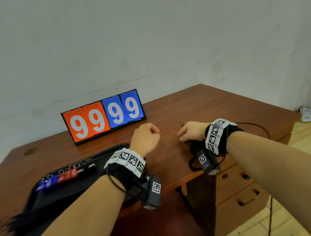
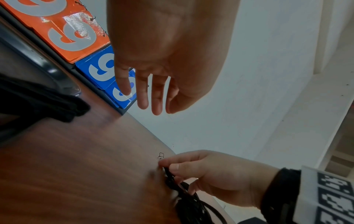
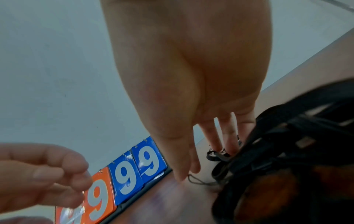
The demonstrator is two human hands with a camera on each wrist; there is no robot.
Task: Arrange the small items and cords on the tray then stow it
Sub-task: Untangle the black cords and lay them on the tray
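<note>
Your right hand (image 1: 190, 131) pinches the black cords (image 2: 189, 197) bunched on the desk (image 1: 215, 103) near its front edge, well apart from the tray (image 1: 67, 189), while your left hand (image 1: 145, 137) hovers between them with its fingers loosely curled, holding nothing. Lift by that one strand and, I judge, the bundle could unravel or trail off the desk edge (its loops already lie close to it). Sweep it carelessly onto the tray and it may knock the neat row of blue and red clips (image 1: 59, 179) out of line.
</note>
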